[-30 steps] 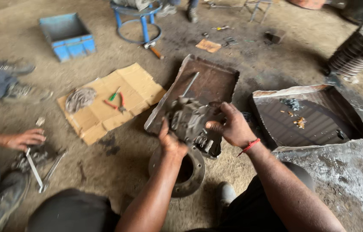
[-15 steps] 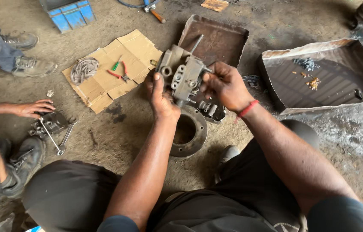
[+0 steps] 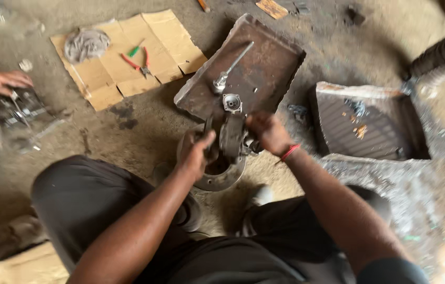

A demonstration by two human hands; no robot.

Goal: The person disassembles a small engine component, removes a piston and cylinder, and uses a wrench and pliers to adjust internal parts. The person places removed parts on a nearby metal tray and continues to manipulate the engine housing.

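On the dirt floor (image 3: 128, 131), a rusty metal tray (image 3: 264, 79) lies beside flattened cardboard (image 3: 122, 63). Below the tray, a metal ring (image 3: 222, 179) carries a greasy metal part (image 3: 233, 138). Left hand (image 3: 196, 152) and right hand (image 3: 265, 131) both grasp this part. Red pliers (image 3: 139, 62) rest on the cardboard.

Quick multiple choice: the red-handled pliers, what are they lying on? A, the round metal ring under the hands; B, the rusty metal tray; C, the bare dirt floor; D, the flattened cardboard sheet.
D: the red-handled pliers lie on the flattened cardboard sheet, next to a green-handled screwdriver and near a grey rag, well apart from the rusty metal tray.
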